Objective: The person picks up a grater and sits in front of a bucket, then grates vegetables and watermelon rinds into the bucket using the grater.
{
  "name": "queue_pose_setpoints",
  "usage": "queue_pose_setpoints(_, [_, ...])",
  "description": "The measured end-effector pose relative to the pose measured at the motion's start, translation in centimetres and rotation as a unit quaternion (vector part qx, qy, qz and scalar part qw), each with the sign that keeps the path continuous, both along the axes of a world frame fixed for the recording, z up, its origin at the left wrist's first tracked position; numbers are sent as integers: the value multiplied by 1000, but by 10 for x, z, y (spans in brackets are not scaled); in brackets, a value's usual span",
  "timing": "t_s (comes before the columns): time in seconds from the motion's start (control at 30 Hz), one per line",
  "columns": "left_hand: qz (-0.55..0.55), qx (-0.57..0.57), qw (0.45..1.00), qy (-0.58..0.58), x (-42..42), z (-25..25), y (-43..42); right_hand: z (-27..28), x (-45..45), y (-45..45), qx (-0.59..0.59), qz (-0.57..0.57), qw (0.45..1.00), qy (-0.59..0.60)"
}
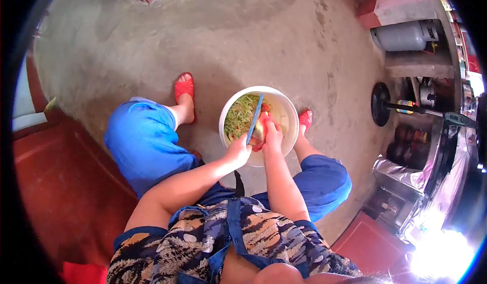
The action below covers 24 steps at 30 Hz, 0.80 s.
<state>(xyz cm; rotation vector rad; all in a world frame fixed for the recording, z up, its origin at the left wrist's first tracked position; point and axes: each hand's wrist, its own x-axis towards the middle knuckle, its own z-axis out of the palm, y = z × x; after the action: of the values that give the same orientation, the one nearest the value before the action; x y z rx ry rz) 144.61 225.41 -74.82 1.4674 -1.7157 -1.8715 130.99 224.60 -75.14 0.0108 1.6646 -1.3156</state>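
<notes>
My left hand (pixel 238 151) is closed round the lower end of a long, narrow blue knife (pixel 255 117), its far end pointing up over a white bucket (pixel 291 112). In my right hand (pixel 273 136) is a red and yellow-green piece of produce (pixel 259 132), whose exact kind I cannot make out. The knife lies alongside this piece; whether the edge touches it is unclear. Thin green shreds (pixel 240 115) fill the bucket's left side, with some red bits near the knife. The bucket stands between my feet, below both hands.
Concrete floor (pixel 269 35) surrounds the bucket. A red bench-like surface (pixel 66 187) is at the left. To the right are a grey gas cylinder (pixel 403 36), a black round base with a pole (pixel 380 104), and a shelf unit (pixel 406 177). A bright light glares at the lower right.
</notes>
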Motion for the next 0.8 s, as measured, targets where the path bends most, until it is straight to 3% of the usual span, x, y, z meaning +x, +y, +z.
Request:
queue_pose_setpoints(0.1, [6,5,1000,-21,7,19,-9,-3,-5,0,-36,25,998,-46])
queue_pose_setpoints(0.17, [20,146,989,15,4,21,-21,17,-7,-1,-17,61,984,-164])
queue_pose_setpoints(0.43, [43,167,985,24,7,19,-21,17,-8,3,62,209,968,-122])
queue_pose_setpoints(0.67, [43,177,983,14,7,21,-19,12,-14,-3,56,221,966,-125])
queue_pose_setpoints(0.8, [26,150,988,11,9,15,-11,-2,-6,0,23,162,977,-139])
